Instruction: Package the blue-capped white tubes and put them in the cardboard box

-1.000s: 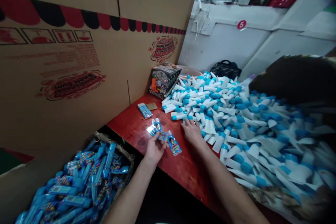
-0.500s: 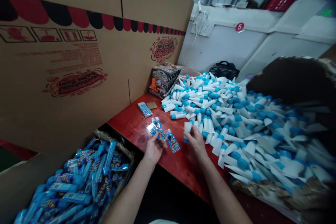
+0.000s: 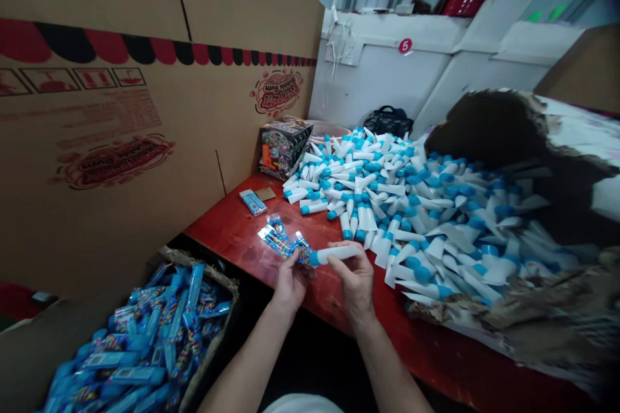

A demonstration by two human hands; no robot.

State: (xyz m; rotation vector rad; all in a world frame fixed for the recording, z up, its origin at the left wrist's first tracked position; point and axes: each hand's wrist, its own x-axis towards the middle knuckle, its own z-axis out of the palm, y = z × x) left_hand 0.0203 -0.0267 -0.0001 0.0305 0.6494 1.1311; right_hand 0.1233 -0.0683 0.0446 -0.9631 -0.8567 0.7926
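Note:
My left hand [image 3: 289,282] pinches a shiny printed plastic sleeve [image 3: 301,246] between thumb and fingers. My right hand [image 3: 357,281] grips a white tube with a blue cap [image 3: 341,252], held nearly level with the cap pointing left. The cap meets the sleeve's near end; whether it sits inside, I cannot tell. More printed sleeves [image 3: 275,235] lie on the red table [image 3: 223,229] just beyond my left hand. To the right, a big heap of white tubes with blue caps [image 3: 372,187] spreads over the table.
A carton of blue printed-sleeved tubes [image 3: 140,342] stands low at the left. Behind it rises a large cardboard box [image 3: 121,103]. A blue packet [image 3: 252,202], a dark printed box [image 3: 285,148] and a black bag [image 3: 387,120] sit farther back. Torn cardboard [image 3: 533,297] edges the heap.
My right hand has brought the tube leftward to my left hand and tipped it from upright to nearly level. The sleeve in my left hand now meets the cap. The view has swung right.

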